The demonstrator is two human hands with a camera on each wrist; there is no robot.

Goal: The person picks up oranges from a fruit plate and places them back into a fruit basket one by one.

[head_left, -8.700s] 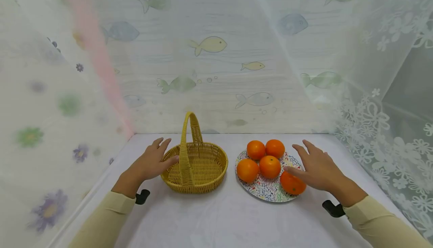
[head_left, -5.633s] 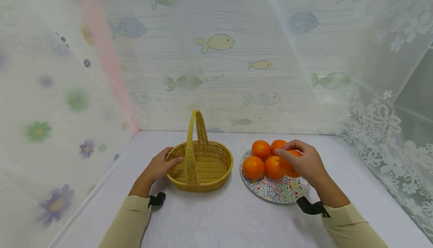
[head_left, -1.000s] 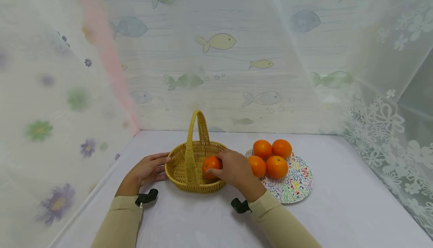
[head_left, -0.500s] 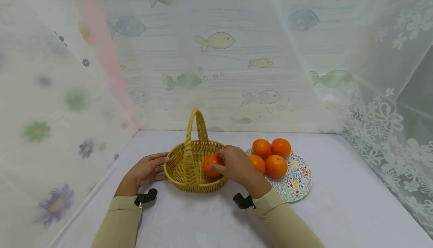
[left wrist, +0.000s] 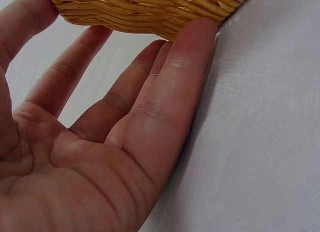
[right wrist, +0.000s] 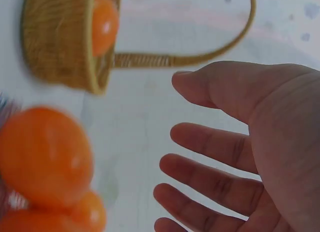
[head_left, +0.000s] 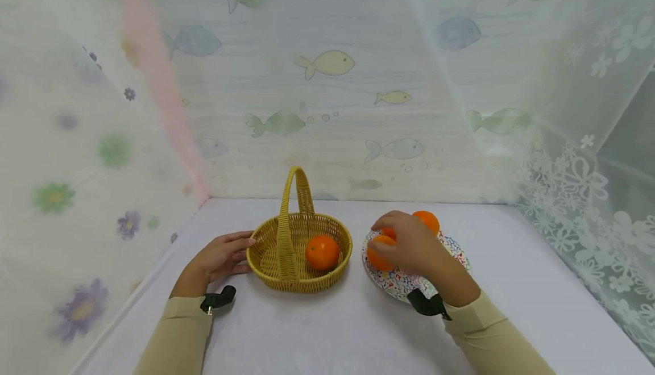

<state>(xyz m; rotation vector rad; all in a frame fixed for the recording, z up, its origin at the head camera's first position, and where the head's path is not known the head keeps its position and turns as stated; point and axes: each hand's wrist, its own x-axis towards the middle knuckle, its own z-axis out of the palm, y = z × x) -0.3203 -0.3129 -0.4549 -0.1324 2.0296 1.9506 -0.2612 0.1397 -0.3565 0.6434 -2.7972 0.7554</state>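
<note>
A yellow wicker basket (head_left: 307, 285) with a tall handle stands left of centre, one orange (head_left: 322, 253) lying in it. My left hand (head_left: 217, 258) is at the basket's left side; in the left wrist view its extended fingertips (left wrist: 192, 40) touch the woven wall (left wrist: 145, 12). Over a round patterned plate (head_left: 399, 291), my right hand (head_left: 417, 248) hovers with thumb and fingers spread, holding nothing. Beneath and beside it are oranges (head_left: 381, 257), partly hidden by the hand. The right wrist view shows that hand (right wrist: 285, 142) apart from the nearest orange (right wrist: 45, 157).
Both the basket and the plate are on a white-covered table (head_left: 317, 335). Behind rises a pale fish-print curtain (head_left: 327, 136). Flowered fabric (head_left: 77, 250) hangs at the left, white lace (head_left: 578, 193) at the right.
The right hand has let go of the orange inside the basket and moved right, over the plate. Earlier that orange was lifted from the plate. The left hand stays at the basket.
</note>
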